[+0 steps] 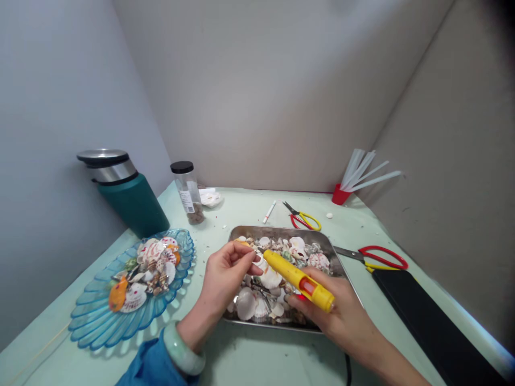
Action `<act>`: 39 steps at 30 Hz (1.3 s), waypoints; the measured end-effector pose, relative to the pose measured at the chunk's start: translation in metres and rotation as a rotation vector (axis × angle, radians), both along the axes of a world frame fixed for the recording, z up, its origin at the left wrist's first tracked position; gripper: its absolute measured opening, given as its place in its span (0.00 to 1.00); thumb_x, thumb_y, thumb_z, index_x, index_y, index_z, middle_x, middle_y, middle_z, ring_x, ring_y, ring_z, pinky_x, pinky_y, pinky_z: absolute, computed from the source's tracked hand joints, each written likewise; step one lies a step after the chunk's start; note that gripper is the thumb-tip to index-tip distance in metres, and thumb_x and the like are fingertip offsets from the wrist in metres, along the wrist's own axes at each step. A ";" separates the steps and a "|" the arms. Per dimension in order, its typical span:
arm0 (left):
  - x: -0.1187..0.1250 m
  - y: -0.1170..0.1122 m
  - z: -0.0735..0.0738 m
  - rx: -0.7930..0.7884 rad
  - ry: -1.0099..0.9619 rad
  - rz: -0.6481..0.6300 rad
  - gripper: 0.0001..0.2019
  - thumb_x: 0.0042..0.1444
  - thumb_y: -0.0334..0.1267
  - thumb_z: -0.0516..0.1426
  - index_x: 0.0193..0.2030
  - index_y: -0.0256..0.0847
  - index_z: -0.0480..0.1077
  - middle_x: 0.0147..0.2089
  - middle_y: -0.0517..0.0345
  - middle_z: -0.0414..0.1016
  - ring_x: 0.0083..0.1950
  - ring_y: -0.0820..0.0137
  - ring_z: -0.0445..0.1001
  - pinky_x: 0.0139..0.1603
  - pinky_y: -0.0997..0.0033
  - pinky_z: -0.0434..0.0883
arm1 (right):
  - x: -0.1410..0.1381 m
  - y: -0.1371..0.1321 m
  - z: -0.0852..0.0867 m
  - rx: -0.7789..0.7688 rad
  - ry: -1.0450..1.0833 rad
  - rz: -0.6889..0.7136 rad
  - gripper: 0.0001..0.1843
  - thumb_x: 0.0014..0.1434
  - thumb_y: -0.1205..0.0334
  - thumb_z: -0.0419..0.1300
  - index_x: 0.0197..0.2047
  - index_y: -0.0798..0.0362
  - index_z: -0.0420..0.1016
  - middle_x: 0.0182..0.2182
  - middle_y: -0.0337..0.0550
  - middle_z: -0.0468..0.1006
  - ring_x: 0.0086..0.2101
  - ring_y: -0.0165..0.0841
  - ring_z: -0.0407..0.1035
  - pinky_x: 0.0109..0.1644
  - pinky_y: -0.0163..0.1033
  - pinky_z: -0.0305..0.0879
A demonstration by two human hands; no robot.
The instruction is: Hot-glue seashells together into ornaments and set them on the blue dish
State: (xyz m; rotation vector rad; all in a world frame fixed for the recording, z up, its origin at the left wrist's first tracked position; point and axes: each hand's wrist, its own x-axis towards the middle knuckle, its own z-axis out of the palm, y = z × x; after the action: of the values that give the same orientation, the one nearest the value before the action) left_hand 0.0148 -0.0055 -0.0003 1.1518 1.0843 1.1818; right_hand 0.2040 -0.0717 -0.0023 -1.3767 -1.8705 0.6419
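My right hand [333,311] is wrapped round a yellow hot glue gun [292,274], its nozzle pointing up and left. Close to that nozzle, my left hand [231,271] is pinched closed, thumb against fingers; whatever it holds is too small or hidden to make out. Both hands are above a metal tray [277,231] filled with mixed seashells [269,279]. On the left, a blue scalloped glass plate [90,300] carries a heap of shells [155,262], some of them orange. A dark cord hangs below my right hand.
Behind the plate stands a teal bottle [131,203], with a black-lidded jar [187,193] beside it. Scissors [303,219], a marker [269,212] and a red cup [341,194] of glue sticks are at the back. Right of the tray lie larger scissors [374,258] and a black slab [426,321].
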 end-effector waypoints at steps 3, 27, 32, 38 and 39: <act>0.000 0.000 0.000 0.028 0.005 0.001 0.09 0.46 0.38 0.63 0.28 0.36 0.69 0.26 0.61 0.76 0.24 0.73 0.77 0.27 0.78 0.71 | 0.000 0.001 -0.002 -0.005 -0.002 0.003 0.11 0.59 0.52 0.58 0.35 0.51 0.68 0.24 0.34 0.68 0.23 0.28 0.61 0.27 0.32 0.56; 0.000 0.001 0.000 -0.020 -0.049 -0.045 0.10 0.47 0.37 0.63 0.31 0.37 0.65 0.22 0.61 0.76 0.22 0.74 0.76 0.27 0.79 0.71 | -0.001 -0.002 -0.002 0.071 -0.054 0.038 0.08 0.58 0.57 0.60 0.34 0.50 0.66 0.24 0.33 0.69 0.24 0.27 0.62 0.28 0.31 0.56; 0.000 0.002 0.000 -0.018 -0.035 -0.052 0.10 0.47 0.37 0.62 0.30 0.37 0.65 0.22 0.61 0.76 0.23 0.74 0.76 0.27 0.79 0.71 | -0.001 -0.002 -0.002 0.076 -0.051 0.029 0.09 0.58 0.55 0.60 0.34 0.50 0.66 0.24 0.33 0.69 0.23 0.27 0.61 0.28 0.31 0.55; -0.001 0.002 -0.001 -0.005 -0.014 -0.044 0.09 0.48 0.36 0.62 0.30 0.37 0.65 0.24 0.61 0.76 0.24 0.73 0.77 0.28 0.78 0.71 | 0.000 -0.001 -0.003 0.065 -0.026 0.006 0.09 0.58 0.54 0.59 0.36 0.50 0.68 0.24 0.33 0.69 0.23 0.27 0.61 0.27 0.31 0.56; -0.001 0.001 -0.001 -0.004 -0.012 -0.044 0.09 0.48 0.36 0.62 0.30 0.37 0.65 0.25 0.61 0.76 0.24 0.73 0.77 0.28 0.78 0.71 | 0.000 -0.001 -0.004 0.065 -0.020 0.000 0.10 0.58 0.53 0.59 0.37 0.50 0.68 0.24 0.33 0.69 0.23 0.27 0.61 0.27 0.31 0.57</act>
State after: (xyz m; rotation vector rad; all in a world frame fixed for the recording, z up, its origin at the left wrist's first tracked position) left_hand 0.0140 -0.0042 -0.0013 1.1590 1.0472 1.1509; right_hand 0.2045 -0.0726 -0.0063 -1.3456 -1.8909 0.5644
